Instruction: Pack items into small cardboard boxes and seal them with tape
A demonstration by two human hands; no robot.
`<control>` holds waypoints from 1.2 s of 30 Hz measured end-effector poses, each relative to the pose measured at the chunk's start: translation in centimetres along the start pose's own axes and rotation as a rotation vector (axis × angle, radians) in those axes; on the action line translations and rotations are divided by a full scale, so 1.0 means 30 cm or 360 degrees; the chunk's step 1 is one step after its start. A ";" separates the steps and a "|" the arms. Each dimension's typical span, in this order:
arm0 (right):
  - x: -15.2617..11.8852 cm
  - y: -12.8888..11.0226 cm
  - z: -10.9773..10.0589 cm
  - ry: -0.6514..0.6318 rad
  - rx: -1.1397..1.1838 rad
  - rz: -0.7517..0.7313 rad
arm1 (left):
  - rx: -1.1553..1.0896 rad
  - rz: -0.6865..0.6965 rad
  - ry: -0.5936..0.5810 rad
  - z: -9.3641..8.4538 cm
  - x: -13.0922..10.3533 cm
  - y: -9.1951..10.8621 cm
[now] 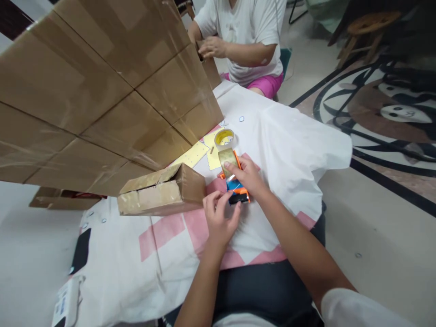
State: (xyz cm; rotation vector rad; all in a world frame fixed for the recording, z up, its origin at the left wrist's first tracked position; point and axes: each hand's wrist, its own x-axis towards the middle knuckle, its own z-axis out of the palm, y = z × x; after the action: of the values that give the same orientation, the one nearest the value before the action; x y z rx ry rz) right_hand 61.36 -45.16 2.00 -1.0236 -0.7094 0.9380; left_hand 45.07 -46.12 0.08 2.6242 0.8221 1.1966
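My right hand (250, 177) is closed round an orange and blue tape dispenser (235, 185) loaded with a roll of brownish tape (227, 160). At the dispenser's near, black end is my left hand (220, 218), thumb and index fingertips on either side of it and the other fingers curled and apart. Whether a strip of tape is between those fingertips cannot be made out. Just left of my hands, a small cardboard box (194, 188) lies on the cloth-covered table (272, 131), tape along its worn edge. Behind the dispenser rests a loose roll of clear tape (225, 139) with a yellow core.
A tall stack of taped cardboard boxes (132, 86) fills the left and back. Across the table a person in a white shirt (252, 41) has their hands on another box (211, 72). A white power strip (66, 302) is at the near left, and a wooden stool (373, 25) stands far right.
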 end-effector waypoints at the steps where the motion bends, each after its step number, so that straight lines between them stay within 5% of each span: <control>1: 0.000 -0.002 0.000 -0.0001 0.0008 -0.0002 | -0.0021 -0.0007 0.0006 0.005 -0.001 -0.001; 16: -0.002 0.009 0.008 0.0008 -0.0094 -0.0034 | -0.0361 -0.0201 0.0125 0.020 -0.009 -0.020; 36: -0.011 0.011 0.030 0.0077 -0.0114 -0.0027 | -0.0348 -0.0403 0.0093 0.021 -0.006 -0.022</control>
State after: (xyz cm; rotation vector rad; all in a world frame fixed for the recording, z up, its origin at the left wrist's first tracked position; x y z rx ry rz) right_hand 60.35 -45.04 2.00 -1.0982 -0.7148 0.8757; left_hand 45.14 -45.60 -0.69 2.2453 0.9420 1.2210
